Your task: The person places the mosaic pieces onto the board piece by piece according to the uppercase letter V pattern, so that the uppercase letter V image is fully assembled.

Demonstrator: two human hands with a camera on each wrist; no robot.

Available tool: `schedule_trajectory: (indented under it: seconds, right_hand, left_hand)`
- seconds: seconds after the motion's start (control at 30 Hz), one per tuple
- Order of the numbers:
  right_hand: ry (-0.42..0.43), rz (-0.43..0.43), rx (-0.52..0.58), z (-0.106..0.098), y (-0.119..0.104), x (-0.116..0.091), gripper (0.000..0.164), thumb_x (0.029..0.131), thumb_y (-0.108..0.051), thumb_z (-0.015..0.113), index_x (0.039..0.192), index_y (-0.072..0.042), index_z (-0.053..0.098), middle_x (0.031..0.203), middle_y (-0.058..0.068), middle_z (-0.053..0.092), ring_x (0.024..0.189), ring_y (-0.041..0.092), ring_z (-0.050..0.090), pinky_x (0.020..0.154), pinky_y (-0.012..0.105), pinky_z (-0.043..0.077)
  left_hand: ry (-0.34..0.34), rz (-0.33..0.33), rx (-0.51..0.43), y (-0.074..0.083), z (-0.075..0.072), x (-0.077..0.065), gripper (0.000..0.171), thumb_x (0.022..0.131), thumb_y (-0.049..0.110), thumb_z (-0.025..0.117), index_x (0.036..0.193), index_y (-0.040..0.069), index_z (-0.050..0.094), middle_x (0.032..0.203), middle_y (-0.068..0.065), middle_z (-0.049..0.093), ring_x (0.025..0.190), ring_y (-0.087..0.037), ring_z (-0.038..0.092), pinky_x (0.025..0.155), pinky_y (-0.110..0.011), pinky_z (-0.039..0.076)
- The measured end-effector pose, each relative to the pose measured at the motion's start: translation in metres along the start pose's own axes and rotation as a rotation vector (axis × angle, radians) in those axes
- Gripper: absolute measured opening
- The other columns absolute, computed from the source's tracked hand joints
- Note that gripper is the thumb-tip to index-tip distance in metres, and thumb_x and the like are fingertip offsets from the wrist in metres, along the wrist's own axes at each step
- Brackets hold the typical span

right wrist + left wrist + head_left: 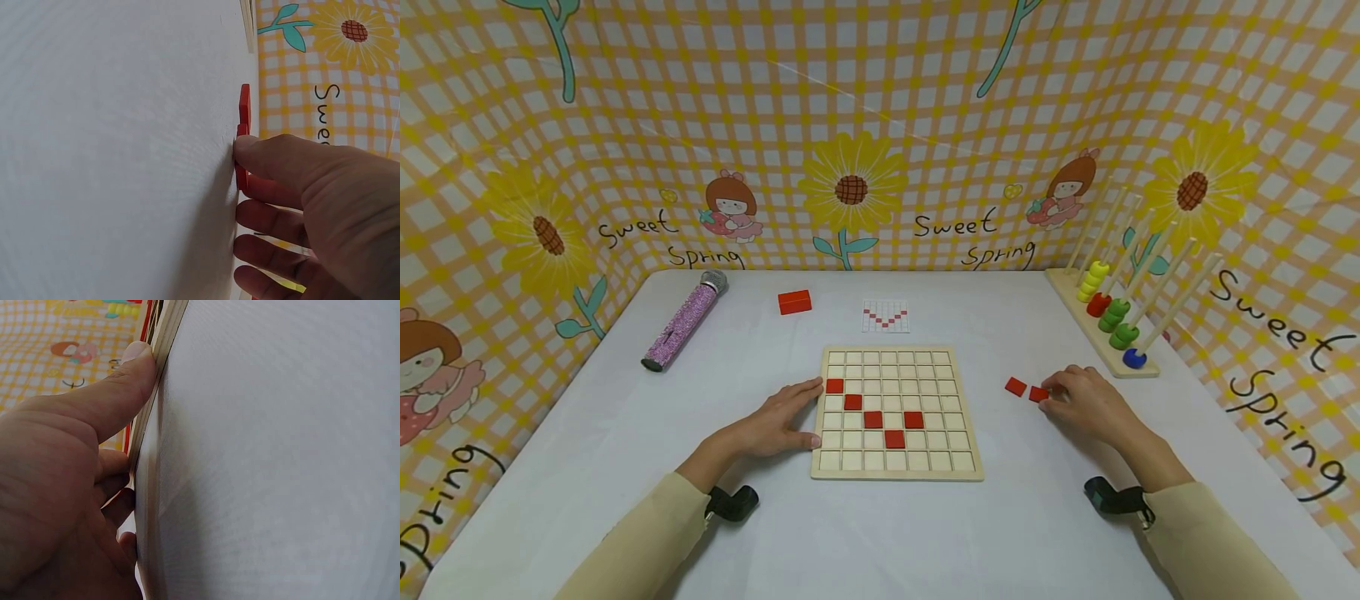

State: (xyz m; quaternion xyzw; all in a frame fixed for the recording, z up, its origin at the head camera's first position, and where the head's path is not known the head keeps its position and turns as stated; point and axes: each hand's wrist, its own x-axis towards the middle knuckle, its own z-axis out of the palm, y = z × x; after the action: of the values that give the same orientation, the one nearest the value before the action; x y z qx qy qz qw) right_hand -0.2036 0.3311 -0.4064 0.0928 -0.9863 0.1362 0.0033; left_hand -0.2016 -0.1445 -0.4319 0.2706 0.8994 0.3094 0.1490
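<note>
Pinching a red tile (1038,395) between thumb and fingers of the right hand (1088,406), well to the right of the wooden grid board (936,388); cannot tell whether lifted clear of the surface (970,542). Just left of the pinched piece, a loose tile (1016,386), also red, lying flat. With the left hand (778,419), touching the board's left edge, fingers spread wide from the thumb, thumb toward the near side. On the board, five placed tiles (873,419), all red: four in a diagonal from the left column toward the near side, then one a row farther and a column right. Beyond the board, a small card (886,317) with a V of red squares. Left of the card, a red block (795,302); at far left, a glittery microphone (685,325), lying aslant. At far right, a pegged stand (1090,325) with coloured beads. Behind everything, a checked cloth (880,108) with sunflowers.
</note>
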Motion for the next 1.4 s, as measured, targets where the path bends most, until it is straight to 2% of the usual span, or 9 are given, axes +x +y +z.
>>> schedule_trajectory:
  seconds: [0.73, 1.4]
  right_hand:
    - [0.001, 0.004, 0.004, 0.0031, 0.0057, 0.0006, 0.029, 0.082, -0.022, 0.070, 0.104, -0.003, 0.069, 0.103, 0.018, 0.062, 0.097, 0.034, 0.050, 0.082, 0.051, 0.047]
    - [0.042, -0.027, 0.003, 0.0003, -0.0001, -0.0041, 0.027, 0.081, -0.021, 0.072, 0.101, -0.003, 0.070, 0.099, 0.016, 0.064, 0.095, 0.033, 0.051, 0.081, 0.050, 0.048]
  left_hand:
    - [0.006, 0.003, -0.004, 0.0010, -0.0002, -0.0015, 0.085, 0.084, 0.037, 0.069, 0.150, 0.007, 0.024, 0.159, -0.007, 0.017, 0.146, -0.033, 0.013, 0.116, -0.058, 0.013]
    - [-0.001, 0.000, -0.003, 0.0014, -0.0004, -0.0012, 0.085, 0.084, 0.036, 0.069, 0.150, 0.007, 0.023, 0.159, -0.008, 0.017, 0.146, -0.033, 0.013, 0.116, -0.058, 0.013]
